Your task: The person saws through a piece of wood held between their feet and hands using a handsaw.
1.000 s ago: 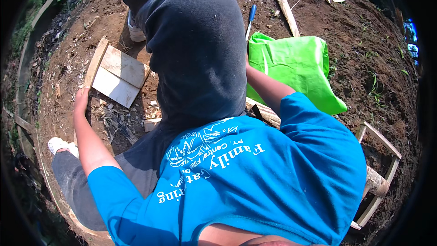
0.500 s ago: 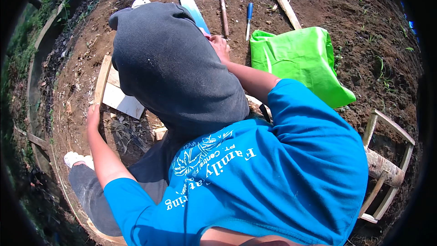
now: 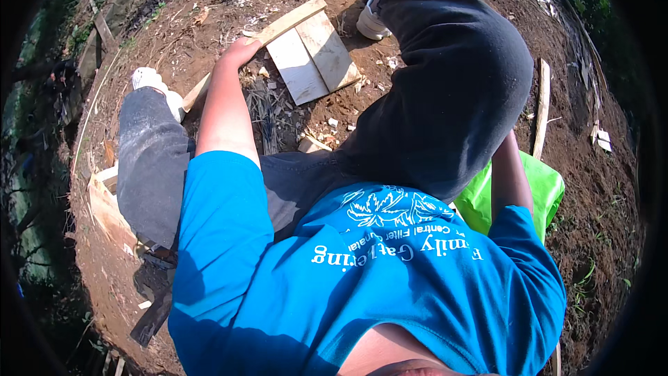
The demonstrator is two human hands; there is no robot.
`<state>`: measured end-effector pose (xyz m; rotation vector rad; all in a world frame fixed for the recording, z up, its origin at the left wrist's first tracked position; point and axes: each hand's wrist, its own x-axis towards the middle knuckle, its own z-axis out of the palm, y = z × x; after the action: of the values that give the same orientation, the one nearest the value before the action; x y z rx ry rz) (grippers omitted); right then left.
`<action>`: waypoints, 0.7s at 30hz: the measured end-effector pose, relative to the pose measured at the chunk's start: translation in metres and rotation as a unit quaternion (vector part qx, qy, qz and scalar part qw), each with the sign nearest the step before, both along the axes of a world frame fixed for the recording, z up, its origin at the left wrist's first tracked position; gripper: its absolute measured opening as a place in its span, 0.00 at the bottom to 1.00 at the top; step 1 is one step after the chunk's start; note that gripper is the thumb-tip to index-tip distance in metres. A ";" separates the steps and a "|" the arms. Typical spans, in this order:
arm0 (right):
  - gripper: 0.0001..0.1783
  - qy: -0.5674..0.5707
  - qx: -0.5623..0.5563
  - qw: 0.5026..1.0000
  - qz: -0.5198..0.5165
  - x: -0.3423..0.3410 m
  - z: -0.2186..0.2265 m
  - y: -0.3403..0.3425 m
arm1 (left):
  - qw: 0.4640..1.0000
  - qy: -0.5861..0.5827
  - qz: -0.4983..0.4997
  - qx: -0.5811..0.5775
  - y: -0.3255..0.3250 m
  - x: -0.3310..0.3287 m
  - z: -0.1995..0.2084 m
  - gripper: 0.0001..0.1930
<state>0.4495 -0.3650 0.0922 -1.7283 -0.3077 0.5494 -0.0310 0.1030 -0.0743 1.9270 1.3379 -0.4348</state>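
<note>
Swung toward the left since half a second ago, the view now sets the wooden panel [image 3: 313,56] in the upper middle, and the right hand, then beside the saw, has gone behind the raised right knee [image 3: 466,76]. Only its forearm [image 3: 512,177] shows, passing in front of the bright green sheet [image 3: 550,184] — so I cannot tell whether that hand is spread or holding anything.

My left hand [image 3: 240,52] is at the lower left end of the wooden bar [image 3: 291,19] along the panel's top edge, apparently closed round it, as before; most of the fingers are hidden. Two pale boards lie side by side under that bar, one brightly sunlit. Another pale strip [image 3: 196,93] shows on the far side of the left forearm — perhaps the same piece of wood, though the arm covers the join.

Just right of the panel stands a white shoe [image 3: 374,19]; the other white shoe [image 3: 156,83] is at the left. Wood chips [image 3: 334,124] and a small wood block [image 3: 313,144] lie on the brown soil [image 3: 223,0] below the panel. Well to the right, a long wooden strip [image 3: 543,108] lies above the green sheet.
</note>
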 end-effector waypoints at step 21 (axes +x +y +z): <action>0.20 -0.077 0.008 0.949 0.307 -0.338 0.032 0.220 | 0.997 -0.030 0.043 -0.053 0.019 -0.001 -0.059 0.32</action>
<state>0.1111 -0.1449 0.1244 -1.6498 -0.9781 0.8529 -0.0324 0.1219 -0.1330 1.7745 1.3269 -0.3952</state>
